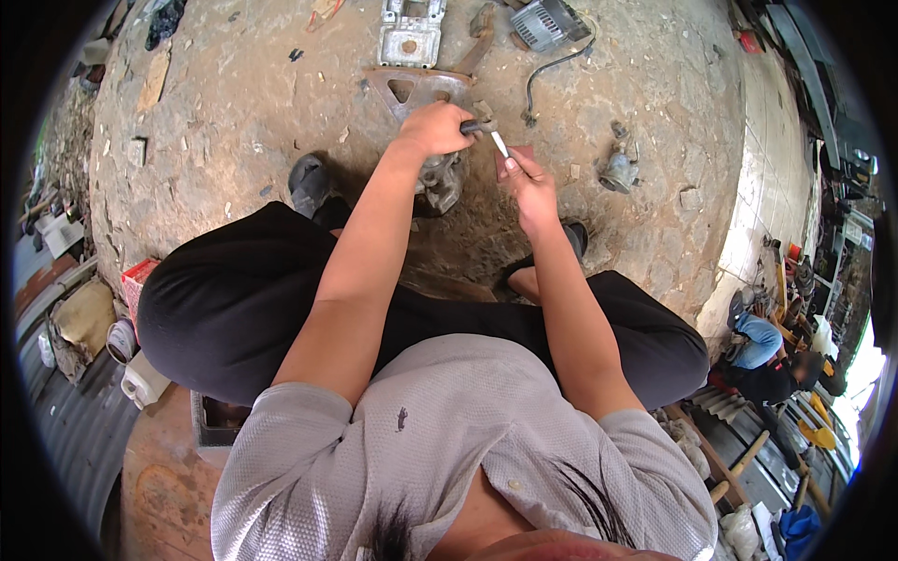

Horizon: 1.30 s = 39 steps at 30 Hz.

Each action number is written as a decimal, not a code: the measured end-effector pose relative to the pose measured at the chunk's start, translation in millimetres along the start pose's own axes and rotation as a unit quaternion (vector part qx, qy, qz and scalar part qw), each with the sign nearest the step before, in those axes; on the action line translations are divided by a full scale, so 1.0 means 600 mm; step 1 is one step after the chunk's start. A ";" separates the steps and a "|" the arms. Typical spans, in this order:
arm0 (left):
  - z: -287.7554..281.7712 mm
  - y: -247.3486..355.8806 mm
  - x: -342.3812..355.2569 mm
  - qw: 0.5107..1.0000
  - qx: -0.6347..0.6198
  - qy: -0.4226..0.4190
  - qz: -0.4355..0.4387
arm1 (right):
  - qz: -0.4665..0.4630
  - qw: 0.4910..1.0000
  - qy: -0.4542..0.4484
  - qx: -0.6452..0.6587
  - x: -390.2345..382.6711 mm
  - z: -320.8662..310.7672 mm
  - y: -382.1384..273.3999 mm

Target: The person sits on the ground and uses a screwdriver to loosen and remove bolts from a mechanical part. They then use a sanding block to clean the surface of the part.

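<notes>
My left hand [438, 129] is closed round a dark, rod-like metal part [475, 126] whose end pokes out to the right. In my right hand [530, 192], the fingers pinch a slim white stick [499, 143], with its tip close to that end; I cannot tell if they touch. A reddish-brown flat piece [527, 152], like sandpaper, shows at the same fingers. Under and beside my left hand stands a grey metal machine part [440, 184], partly hidden. Just beyond, a flat metal bracket with a triangular hole [421, 92] lies on the ground.
A grey metal casting [410, 37] and a finned motor-like unit [545, 23] with a dark cable lie far ahead. A small metal part [618, 171] is on the right. My shoes [316, 187] flank the work. Another person [772, 360] sits far right among tools.
</notes>
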<state>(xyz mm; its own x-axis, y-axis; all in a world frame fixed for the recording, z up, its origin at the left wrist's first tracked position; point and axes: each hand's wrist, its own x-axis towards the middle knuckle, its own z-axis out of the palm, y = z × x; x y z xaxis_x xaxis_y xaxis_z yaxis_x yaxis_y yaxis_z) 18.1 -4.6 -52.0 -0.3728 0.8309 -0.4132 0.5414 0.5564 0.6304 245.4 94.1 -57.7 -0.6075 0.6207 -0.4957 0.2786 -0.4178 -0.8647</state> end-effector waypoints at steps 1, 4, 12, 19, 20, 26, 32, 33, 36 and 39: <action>0.001 -0.001 0.000 1.000 -0.002 -0.003 -0.002 | -0.034 0.997 0.020 -0.063 0.002 0.001 -0.006; -0.002 -0.003 0.000 1.000 -0.004 -0.005 -0.005 | -0.047 0.971 0.055 -0.226 0.008 -0.012 -0.028; 0.000 -0.002 0.001 1.000 0.006 -0.002 0.008 | -0.082 0.852 0.080 -0.510 -0.016 -0.058 -0.127; -0.007 0.008 -0.010 0.999 0.015 -0.007 0.030 | -0.128 0.876 0.061 -0.461 -0.039 -0.003 -0.165; -0.004 0.008 -0.012 0.999 0.014 -0.005 0.032 | -0.138 0.869 0.051 -0.472 -0.040 -0.002 -0.170; 0.001 0.021 -0.017 0.998 0.022 -0.023 0.060 | -0.133 0.781 -0.009 -0.611 -0.054 -0.038 -0.238; 0.028 0.077 -0.017 0.986 0.087 -0.087 0.117 | -0.135 0.744 -0.022 -0.654 -0.086 -0.041 -0.293; 0.033 0.089 -0.020 0.982 0.099 -0.098 0.130 | -0.121 0.726 -0.024 -0.677 -0.087 -0.043 -0.288; 0.059 0.108 -0.024 0.976 0.122 -0.098 0.151 | -0.073 0.698 -0.029 -0.711 -0.083 -0.063 -0.274; 0.068 0.117 -0.021 0.972 0.136 -0.115 0.151 | -0.043 0.704 -0.059 -0.706 -0.080 -0.079 -0.279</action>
<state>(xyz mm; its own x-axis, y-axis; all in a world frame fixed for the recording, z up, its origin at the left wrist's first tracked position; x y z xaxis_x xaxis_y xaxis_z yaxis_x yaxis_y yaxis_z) 91.3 24.7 -29.3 -0.0048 0.9199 -0.3922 0.7913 0.2433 0.5609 263.0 165.8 107.1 -0.7014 0.5099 -0.4980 0.6490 0.7457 -0.1505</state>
